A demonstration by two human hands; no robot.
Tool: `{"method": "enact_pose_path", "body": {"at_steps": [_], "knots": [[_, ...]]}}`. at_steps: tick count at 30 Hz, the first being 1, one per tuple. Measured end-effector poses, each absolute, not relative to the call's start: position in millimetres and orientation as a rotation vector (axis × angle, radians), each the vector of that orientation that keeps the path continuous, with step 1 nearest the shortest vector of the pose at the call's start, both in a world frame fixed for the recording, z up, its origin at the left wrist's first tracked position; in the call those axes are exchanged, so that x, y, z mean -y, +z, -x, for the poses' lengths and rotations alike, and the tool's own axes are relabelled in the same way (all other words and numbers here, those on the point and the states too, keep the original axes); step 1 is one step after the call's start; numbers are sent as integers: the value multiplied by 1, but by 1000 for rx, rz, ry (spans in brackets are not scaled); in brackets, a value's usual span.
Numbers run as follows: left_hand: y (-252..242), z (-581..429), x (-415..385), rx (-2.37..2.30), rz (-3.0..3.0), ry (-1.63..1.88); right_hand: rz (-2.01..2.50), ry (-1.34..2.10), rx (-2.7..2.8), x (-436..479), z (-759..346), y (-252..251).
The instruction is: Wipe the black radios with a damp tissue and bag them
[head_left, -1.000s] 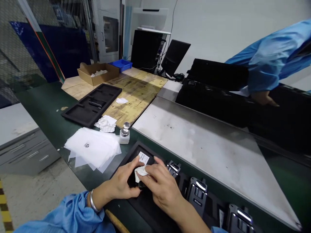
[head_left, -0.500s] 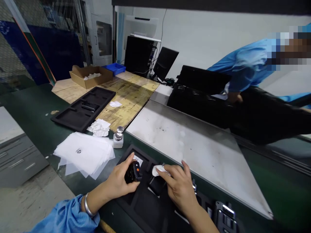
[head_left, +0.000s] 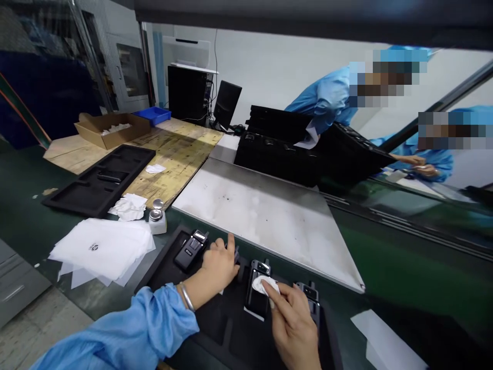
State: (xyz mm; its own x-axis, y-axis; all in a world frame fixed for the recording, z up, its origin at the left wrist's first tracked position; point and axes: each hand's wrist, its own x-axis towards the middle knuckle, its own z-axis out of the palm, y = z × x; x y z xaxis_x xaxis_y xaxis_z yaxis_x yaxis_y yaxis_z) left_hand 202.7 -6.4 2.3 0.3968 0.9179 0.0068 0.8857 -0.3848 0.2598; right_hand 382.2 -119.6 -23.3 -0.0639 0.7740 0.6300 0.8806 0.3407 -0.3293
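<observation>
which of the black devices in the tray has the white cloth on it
The middle device: the right hand presses the white cloth on its top. The left device, beside the left hand, and the right device are bare.

Three black devices [head_left: 191, 250], two trays [head_left: 99, 181]

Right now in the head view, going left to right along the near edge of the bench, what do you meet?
Stack of white sheets → small metal-capped bottle → left black device → left hand → white wipe pinched by right hand.
</observation>
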Motion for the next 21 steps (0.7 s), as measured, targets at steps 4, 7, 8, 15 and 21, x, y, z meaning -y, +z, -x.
{"method": "enact_pose_path", "body": {"at_steps": [4, 7, 8, 15, 21], "knots": [[-9, -168, 17, -1304, -2309, 530, 1496, -105, 1747, 126, -404, -15], [-18, -133, 38, -973, -2088, 891, 1411, -75, 1764, 116, -388, -1], [-20, -125, 45, -908, -2049, 958, 1348, -82, 1818, 110, -376, 4], [-32, -108, 72, -803, -1988, 1175, 1071, -77, 2156, 78, -323, 20], [-32, -102, 69, -742, -2017, 1199, 1104, -163, 2124, 82, -321, 27]]}}
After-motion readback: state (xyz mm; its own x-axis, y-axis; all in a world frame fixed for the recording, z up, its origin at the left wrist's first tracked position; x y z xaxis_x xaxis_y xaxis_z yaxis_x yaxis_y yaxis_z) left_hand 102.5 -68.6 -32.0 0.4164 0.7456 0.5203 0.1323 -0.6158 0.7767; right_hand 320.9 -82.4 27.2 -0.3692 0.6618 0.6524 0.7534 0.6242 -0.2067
